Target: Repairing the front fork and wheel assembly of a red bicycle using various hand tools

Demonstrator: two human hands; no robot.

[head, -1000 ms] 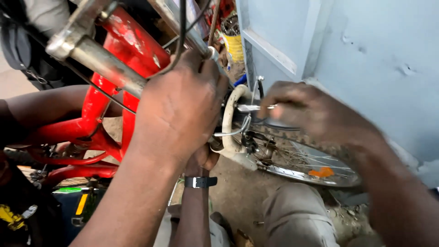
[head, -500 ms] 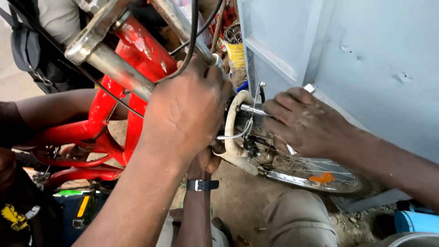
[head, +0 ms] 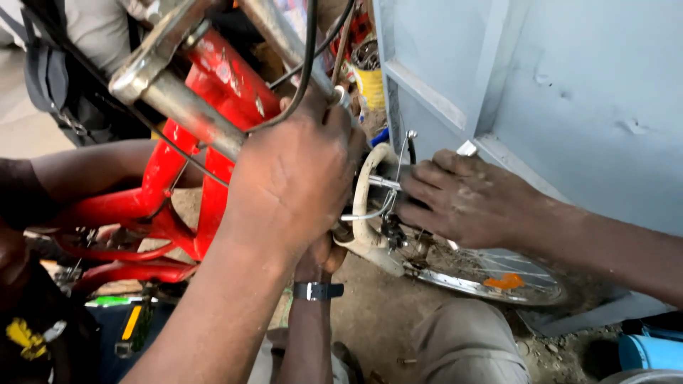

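Gripped by the left hand (head: 295, 178) is a metal bar (head: 292, 50) of the red bicycle frame (head: 206, 142), with a black cable (head: 309, 64) running under the fingers. The right hand (head: 473, 199) is laid over the wheel hub, its fingers curled around a small metal part by the white chain guard (head: 363, 206); what is pinched cannot be told. Below, the spoked wheel (head: 498, 281) is seen near the grey wall (head: 569, 85). Another person's forearm with a wristband (head: 318, 290) reaches up from beneath.
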